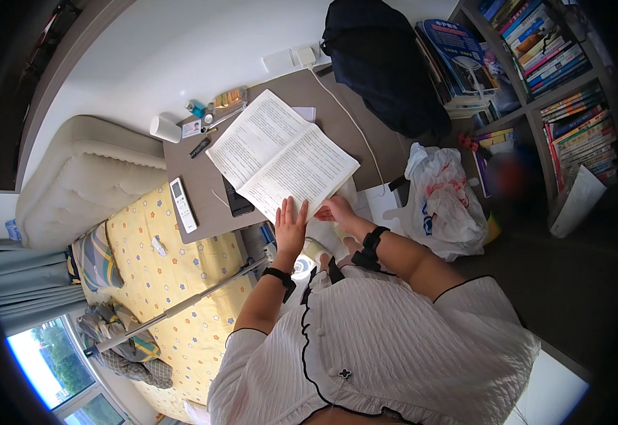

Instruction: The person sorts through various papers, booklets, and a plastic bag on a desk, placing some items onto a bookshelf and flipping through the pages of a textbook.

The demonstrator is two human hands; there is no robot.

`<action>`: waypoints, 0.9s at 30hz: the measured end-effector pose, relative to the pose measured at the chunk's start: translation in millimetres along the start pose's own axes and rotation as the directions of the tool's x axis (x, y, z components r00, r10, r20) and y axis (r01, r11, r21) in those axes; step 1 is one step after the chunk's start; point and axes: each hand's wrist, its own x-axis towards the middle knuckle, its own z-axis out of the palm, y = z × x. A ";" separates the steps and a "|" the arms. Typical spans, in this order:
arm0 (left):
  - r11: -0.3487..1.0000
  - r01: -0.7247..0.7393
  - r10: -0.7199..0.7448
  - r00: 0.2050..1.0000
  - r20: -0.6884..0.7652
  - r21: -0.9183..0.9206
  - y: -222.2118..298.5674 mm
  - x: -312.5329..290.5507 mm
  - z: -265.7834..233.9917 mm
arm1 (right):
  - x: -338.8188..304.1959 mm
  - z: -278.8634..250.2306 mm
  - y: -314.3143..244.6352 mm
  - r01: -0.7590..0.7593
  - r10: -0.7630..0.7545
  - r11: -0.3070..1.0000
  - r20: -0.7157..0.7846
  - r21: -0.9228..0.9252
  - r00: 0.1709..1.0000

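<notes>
A printed book [284, 157] lies open across the grey-brown desk [199, 166], tilted, with dense text on both pages. My left hand [290, 228] rests on the lower edge of its nearer page, fingers stretched out and lying flat. At the lower right corner of that page, the fingers of my right hand [336, 211] are closed on the book's edge; exactly how many sheets they pinch is hidden. A black phone [239, 203] sticks out partly from under the book. Dark bands circle both of my wrists.
A white remote control [183, 205], a white cup [165, 129] and small items sit on the desk's left side. A white cable [355, 124] runs down the desk. At the right stand a dark bag [383, 67], a plastic bag [447, 202] and bookshelves [532, 110]. A bed [174, 283] lies left.
</notes>
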 end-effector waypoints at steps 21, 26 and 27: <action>0.995 0.101 -0.099 0.990 -0.105 0.013 22.6 28.7 5.4 | 9.3 -16.0 -32.3 0.065 -0.066 0.997 -0.033 -0.039 0.997; 0.992 0.121 -0.124 0.988 -0.095 -0.034 14.6 29.0 5.5 | -0.3 -19.0 -46.0 -0.012 0.026 0.958 0.043 -0.288 0.999; 0.989 0.129 -0.134 0.988 -0.080 -0.066 12.4 30.5 2.7 | -5.7 -16.8 -47.5 0.181 -0.199 0.806 0.030 -0.564 0.980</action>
